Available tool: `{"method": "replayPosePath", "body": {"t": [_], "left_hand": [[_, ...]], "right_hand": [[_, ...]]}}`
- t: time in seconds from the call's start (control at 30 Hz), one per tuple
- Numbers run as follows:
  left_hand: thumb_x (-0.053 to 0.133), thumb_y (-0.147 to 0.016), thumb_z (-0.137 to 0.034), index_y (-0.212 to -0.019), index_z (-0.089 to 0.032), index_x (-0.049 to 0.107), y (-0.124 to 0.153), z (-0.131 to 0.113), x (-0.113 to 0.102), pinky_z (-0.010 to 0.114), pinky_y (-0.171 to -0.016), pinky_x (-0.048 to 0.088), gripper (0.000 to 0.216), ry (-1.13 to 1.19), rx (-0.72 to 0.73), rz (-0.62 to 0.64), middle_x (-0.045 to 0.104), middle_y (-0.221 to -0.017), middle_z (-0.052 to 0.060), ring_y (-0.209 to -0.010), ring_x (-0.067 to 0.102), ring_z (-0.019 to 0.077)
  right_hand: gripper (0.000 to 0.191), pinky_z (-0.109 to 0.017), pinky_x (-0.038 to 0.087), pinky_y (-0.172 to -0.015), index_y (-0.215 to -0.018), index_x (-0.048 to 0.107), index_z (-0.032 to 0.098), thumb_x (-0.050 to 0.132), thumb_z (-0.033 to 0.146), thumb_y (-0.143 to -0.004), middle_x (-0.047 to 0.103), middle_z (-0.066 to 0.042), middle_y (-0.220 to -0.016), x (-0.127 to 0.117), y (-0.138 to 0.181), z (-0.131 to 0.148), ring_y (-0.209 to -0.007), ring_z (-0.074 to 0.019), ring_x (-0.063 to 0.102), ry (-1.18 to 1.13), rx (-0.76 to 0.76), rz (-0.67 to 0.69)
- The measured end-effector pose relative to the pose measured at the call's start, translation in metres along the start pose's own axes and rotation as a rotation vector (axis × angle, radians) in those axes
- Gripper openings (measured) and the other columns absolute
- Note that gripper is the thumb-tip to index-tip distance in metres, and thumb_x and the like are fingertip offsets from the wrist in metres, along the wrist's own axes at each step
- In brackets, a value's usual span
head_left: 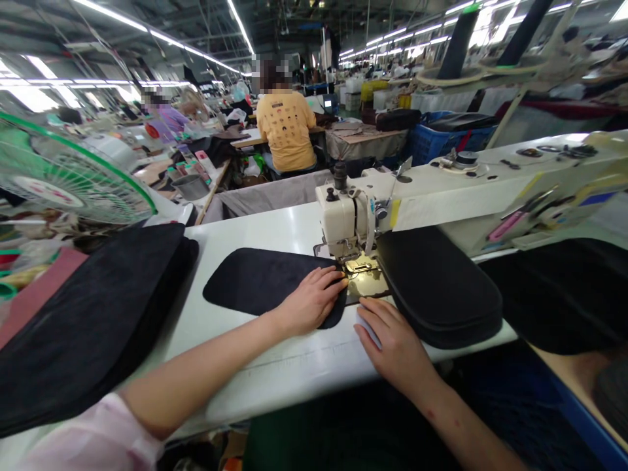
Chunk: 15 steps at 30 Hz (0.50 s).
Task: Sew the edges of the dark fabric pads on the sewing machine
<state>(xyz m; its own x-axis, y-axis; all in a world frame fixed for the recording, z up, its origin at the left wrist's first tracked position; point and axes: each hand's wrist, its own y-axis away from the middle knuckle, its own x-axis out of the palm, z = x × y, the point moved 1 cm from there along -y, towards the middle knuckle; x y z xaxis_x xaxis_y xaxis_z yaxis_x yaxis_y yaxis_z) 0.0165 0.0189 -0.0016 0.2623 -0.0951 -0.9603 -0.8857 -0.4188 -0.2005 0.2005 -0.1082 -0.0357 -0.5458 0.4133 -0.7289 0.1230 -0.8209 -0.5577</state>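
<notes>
My left hand (311,302) lies on a black, round-cornered panel (255,278), fingers stretched toward the panel's right end. That end reaches the brass-coloured needle plate (366,284) under the head of a sewing machine (343,212). On the near side of the plate, my right hand (392,340) rests on the white table, thumb apart from its fingers; a pale bluish patch shows in the gap, and I cannot tell whether it is the tabletop. Beside the right hand is a stack of similar black panels (441,288).
Large black pieces are piled at the left (93,314), and another black piece (564,294) lies far right. A green-rimmed fan (63,176) stands at the back left. The machine arm (456,190) spans the right side. Ahead sits a person in a yellow shirt (286,127).
</notes>
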Motion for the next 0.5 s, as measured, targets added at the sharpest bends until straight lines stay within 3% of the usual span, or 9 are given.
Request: {"method": "replayPosePath", "body": {"t": [0.13,0.23,0.37,0.5], "left_hand": [[0.044,-0.097,-0.016,-0.134,-0.012,0.056,-0.005,-0.019,0.013,0.056,-0.115,0.038,0.039,-0.032,-0.173,-0.1,0.054,-0.139,0.019,-0.137,0.044,0.0323],[0.044,-0.098,-0.017,-0.13,-0.011,0.059,-0.008,-0.024,0.015,0.057,-0.113,0.04,0.036,-0.007,-0.212,-0.16,0.056,-0.135,0.02,-0.134,0.046,0.0329],[0.046,-0.098,-0.017,-0.117,-0.016,0.068,-0.001,-0.021,0.005,0.052,-0.109,0.045,0.029,0.14,-0.079,-0.187,0.062,-0.123,0.015,-0.124,0.055,0.028],[0.052,-0.099,-0.023,-0.125,-0.022,0.067,0.008,-0.013,-0.01,0.049,-0.111,0.044,0.03,0.203,0.149,-0.064,0.064,-0.125,0.012,-0.126,0.054,0.0261]], "right_hand": [[0.025,-0.049,0.054,-0.102,-0.117,0.066,0.016,0.05,0.023,-0.099,0.068,-0.015,-0.123,-0.001,0.0,-0.001,-0.116,-0.0281,0.062,-0.026,-0.002,-0.012],[0.028,-0.049,0.054,-0.101,-0.121,0.066,0.017,0.05,0.023,-0.099,0.068,-0.014,-0.122,-0.002,-0.002,-0.001,-0.116,-0.0277,0.063,-0.038,-0.001,0.002],[0.029,-0.049,0.054,-0.1,-0.122,0.066,0.015,0.05,0.024,-0.099,0.068,-0.014,-0.121,-0.005,-0.006,-0.001,-0.114,-0.0276,0.062,-0.016,0.013,0.056],[0.028,-0.048,0.054,-0.099,-0.121,0.066,0.017,0.051,0.024,-0.099,0.068,-0.013,-0.121,-0.006,-0.008,-0.002,-0.114,-0.0274,0.062,-0.011,0.027,0.085]]}}
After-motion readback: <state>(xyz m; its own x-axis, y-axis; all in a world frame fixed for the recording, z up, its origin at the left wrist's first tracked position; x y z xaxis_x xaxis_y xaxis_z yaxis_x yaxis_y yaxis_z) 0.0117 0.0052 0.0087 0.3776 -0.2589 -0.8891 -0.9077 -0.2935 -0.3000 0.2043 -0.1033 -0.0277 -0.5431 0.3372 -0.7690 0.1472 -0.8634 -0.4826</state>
